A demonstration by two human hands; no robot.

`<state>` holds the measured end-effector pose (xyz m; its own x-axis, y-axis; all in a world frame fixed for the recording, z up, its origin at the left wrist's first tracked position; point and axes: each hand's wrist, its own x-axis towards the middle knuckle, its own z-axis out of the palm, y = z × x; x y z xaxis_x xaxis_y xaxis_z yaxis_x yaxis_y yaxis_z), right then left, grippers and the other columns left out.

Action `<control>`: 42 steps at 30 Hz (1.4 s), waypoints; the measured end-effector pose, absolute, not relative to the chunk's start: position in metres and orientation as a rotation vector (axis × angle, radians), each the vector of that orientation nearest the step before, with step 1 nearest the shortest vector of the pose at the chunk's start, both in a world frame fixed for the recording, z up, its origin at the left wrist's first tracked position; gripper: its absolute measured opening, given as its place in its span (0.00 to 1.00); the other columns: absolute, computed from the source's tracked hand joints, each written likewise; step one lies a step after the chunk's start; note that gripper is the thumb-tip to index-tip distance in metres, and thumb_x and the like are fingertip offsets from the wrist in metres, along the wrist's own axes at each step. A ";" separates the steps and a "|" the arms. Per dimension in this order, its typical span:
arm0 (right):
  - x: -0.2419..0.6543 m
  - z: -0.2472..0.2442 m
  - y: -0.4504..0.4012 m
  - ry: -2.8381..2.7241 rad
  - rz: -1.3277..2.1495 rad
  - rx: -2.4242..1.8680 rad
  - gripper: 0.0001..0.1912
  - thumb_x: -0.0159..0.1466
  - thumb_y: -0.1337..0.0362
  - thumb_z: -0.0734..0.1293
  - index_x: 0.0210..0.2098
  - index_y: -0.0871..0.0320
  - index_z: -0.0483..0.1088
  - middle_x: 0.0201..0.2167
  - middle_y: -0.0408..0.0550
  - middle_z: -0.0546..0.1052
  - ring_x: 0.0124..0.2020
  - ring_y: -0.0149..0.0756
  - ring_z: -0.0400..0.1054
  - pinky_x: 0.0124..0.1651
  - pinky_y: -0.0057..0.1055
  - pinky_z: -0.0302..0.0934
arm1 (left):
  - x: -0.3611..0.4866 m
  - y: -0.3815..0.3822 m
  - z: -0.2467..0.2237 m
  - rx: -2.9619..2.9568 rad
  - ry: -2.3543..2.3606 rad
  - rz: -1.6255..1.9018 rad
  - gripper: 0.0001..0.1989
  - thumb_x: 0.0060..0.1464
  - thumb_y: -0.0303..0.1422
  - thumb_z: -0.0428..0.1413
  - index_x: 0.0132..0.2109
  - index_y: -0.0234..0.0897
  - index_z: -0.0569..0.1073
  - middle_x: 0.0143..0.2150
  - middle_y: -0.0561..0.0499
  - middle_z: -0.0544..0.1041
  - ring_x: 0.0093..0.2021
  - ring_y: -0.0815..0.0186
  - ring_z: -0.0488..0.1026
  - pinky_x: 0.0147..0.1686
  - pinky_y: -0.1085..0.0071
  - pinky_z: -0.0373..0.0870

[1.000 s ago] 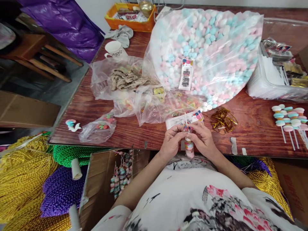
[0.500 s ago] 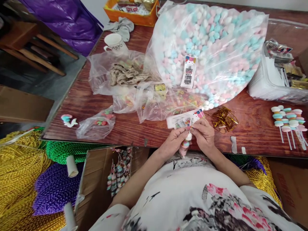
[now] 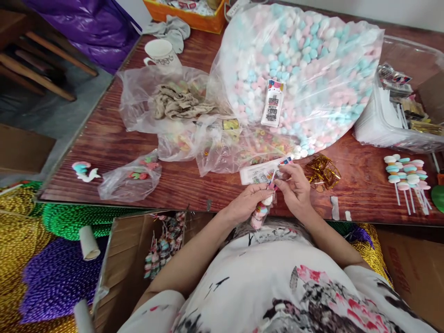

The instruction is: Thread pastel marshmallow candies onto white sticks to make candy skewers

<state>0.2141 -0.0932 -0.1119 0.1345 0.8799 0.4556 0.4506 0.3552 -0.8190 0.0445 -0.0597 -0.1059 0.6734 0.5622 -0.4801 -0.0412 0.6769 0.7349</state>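
Just past the table's front edge, my left hand (image 3: 246,202) pinches the gathered neck of a clear bag holding a marshmallow skewer (image 3: 259,215). The bagged marshmallows, white, blue and pink, hang down, and a white stick rises from the neck. Close against the neck is my right hand (image 3: 294,188), its thumb and fingers bent together. What they pinch is too small to make out. Flat printed bags (image 3: 253,174) lie behind my hands. Gold twist ties (image 3: 322,172) form a loose pile to the right of them.
A large clear bag of marshmallows (image 3: 312,69) fills the back. Several marshmallow skewers (image 3: 405,175) lie at right, below a plastic bin (image 3: 378,125). At left are a mug (image 3: 161,53), a cloth (image 3: 176,101) and gummy candy (image 3: 142,175). A cardboard box (image 3: 118,263) with bagged skewers stands below.
The bagged skewer has tilted, its lower end swinging left. My right hand's index finger has lifted and its thumb has shifted at the bag's neck. The view has shifted slightly.
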 end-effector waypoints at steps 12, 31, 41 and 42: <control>0.247 -0.100 -0.086 -2.606 -0.104 -0.808 0.08 0.68 0.68 0.62 0.43 0.52 0.71 0.47 0.43 0.79 0.59 0.42 0.60 0.57 0.48 0.42 | 0.028 -0.056 -0.114 0.955 0.533 0.049 0.20 0.54 0.47 0.55 0.29 0.33 0.69 0.24 0.49 0.71 0.21 0.70 0.64 0.21 0.74 0.57; 0.238 -0.121 -0.125 -2.260 0.111 -1.180 0.08 0.65 0.70 0.61 0.32 0.55 0.71 0.34 0.42 0.79 0.47 0.37 0.65 0.54 0.46 0.43 | 0.037 -0.051 -0.101 1.182 0.797 -0.133 0.21 0.52 0.49 0.57 0.27 0.34 0.73 0.21 0.53 0.69 0.17 0.73 0.57 0.16 0.78 0.50; 0.270 -0.108 -0.099 -2.199 0.389 -1.444 0.08 0.68 0.62 0.64 0.37 0.54 0.75 0.39 0.44 0.79 0.48 0.38 0.61 0.48 0.41 0.44 | 0.046 -0.060 -0.107 1.567 0.909 0.341 0.13 0.52 0.38 0.58 0.25 0.34 0.77 0.20 0.55 0.66 0.23 0.73 0.61 0.24 0.78 0.59; 0.279 -0.105 -0.092 -2.158 0.319 -1.526 0.08 0.68 0.62 0.64 0.39 0.53 0.76 0.41 0.46 0.79 0.49 0.40 0.61 0.48 0.42 0.44 | 0.045 -0.059 -0.108 1.496 0.956 0.361 0.12 0.52 0.38 0.58 0.28 0.35 0.79 0.20 0.55 0.67 0.22 0.73 0.61 0.22 0.78 0.58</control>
<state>0.2791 -0.0919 -0.1053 -0.2675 0.9321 0.2442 0.8217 0.3530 -0.4474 0.0453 -0.0588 -0.1076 0.6060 0.7329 -0.3091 0.3463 0.1068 0.9320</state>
